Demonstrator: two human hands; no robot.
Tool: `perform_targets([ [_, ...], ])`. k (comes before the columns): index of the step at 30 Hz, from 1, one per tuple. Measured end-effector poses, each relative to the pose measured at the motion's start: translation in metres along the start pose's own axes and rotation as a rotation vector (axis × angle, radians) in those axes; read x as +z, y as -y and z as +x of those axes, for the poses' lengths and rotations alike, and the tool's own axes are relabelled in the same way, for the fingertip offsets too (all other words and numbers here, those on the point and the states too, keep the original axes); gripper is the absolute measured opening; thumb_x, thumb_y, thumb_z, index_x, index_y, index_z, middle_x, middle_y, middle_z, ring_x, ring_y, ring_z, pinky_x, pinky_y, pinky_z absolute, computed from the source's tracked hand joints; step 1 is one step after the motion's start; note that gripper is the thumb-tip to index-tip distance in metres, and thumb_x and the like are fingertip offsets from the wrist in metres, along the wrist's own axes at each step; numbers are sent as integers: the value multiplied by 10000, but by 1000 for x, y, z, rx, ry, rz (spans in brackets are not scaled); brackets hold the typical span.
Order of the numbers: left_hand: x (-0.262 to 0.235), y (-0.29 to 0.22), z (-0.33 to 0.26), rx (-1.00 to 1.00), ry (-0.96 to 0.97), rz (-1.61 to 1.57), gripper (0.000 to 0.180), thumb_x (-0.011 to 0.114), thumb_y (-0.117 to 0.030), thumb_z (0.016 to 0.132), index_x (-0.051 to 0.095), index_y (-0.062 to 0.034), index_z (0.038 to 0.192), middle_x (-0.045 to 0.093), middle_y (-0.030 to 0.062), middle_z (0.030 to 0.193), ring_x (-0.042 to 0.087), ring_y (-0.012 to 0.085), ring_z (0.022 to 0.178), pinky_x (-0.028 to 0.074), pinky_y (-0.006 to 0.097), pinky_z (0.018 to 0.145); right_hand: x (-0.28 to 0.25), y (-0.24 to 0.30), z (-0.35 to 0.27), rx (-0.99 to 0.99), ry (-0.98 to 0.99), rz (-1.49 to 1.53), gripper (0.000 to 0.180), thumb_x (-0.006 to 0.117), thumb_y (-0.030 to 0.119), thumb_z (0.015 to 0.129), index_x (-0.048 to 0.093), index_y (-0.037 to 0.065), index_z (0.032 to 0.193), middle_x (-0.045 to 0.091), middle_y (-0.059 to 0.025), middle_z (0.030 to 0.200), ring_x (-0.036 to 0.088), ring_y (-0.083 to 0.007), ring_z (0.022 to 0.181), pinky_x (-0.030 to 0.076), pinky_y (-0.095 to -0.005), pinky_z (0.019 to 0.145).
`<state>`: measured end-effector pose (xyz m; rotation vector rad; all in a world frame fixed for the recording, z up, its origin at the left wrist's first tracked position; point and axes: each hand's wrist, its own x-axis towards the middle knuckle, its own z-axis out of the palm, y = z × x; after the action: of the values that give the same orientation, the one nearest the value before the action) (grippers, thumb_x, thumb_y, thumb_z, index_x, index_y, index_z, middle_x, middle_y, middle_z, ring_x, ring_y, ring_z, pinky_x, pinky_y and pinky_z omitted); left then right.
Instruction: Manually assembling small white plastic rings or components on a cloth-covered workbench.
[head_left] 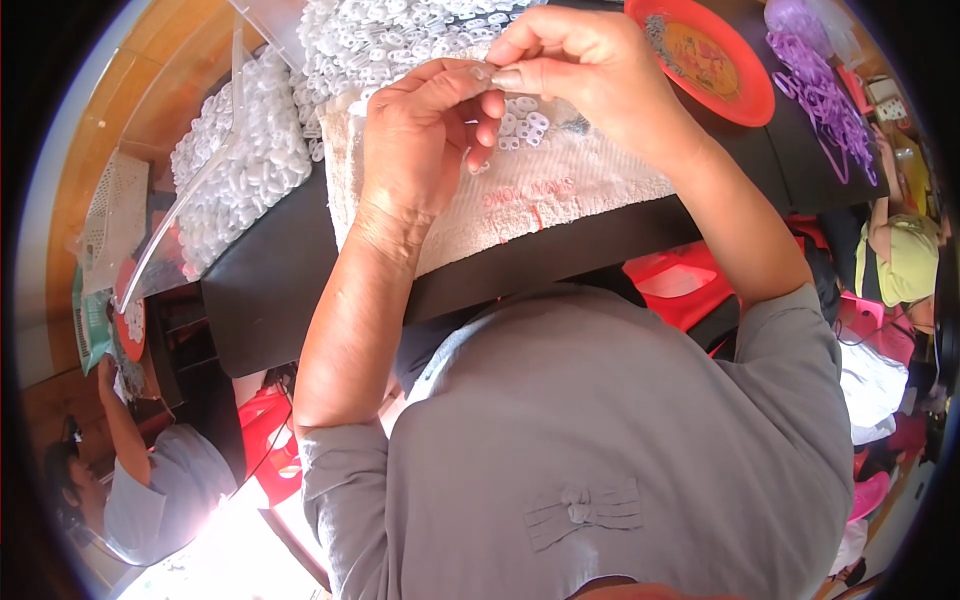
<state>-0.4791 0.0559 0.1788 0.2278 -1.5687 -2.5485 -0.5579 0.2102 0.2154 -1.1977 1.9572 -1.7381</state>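
Together, both hands' fingers point(490, 75) pinch one small white plastic ring point(482, 72) above a nubbly towel point(560, 180).

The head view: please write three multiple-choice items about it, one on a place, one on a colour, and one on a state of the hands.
1. Where does the white towel lie?
A. on the black table
B. on the floor
C. on a chair

2. What colour is the round plate at the upper right?
A. blue
B. orange-red
C. green

3. How are the left hand and the right hand placed?
A. flat on the towel, far apart
B. hidden under the table
C. raised, fingertips meeting around a small part

Answers: 1 A, the towel covers the table's top; 2 B, its rim is orange-red; 3 C, both hands pinch together above the towel.
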Motion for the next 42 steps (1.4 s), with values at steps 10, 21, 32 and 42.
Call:
perform_targets([
  [10,-3,-2,1,59,-97,-34,152,625,-118,877,631,32,853,628,101,720,547,155,545,388,275,452,8,-12,18,-128,-42,-64,37,620,-40,850,629,-33,814,625,-29,703,560,-77,640,447,-231,573],
  [21,-25,22,-32,589,138,1546,168,718,-48,718,585,-64,819,550,116,826,617,298,768,519,422,629,3,-24,12,77,-2,213,22,645,-6,865,634,-24,857,601,-33,743,536,-68,652,430,-223,568],
  [32,-16,0,-24,236,-61,884,135,664,-96,879,640,19,944,638,59,728,553,108,633,465,278,581,11,-38,7,-41,45,-66,60,625,65,903,597,13,908,587,17,800,526,-48,743,437,-216,658],
  [42,-2,-8,-16,111,-102,434,103,672,-91,884,645,-3,930,625,12,742,532,55,597,407,195,505,13,-38,5,-133,-41,-37,40,620,36,908,613,20,944,614,10,836,553,-44,738,463,-205,633],
])
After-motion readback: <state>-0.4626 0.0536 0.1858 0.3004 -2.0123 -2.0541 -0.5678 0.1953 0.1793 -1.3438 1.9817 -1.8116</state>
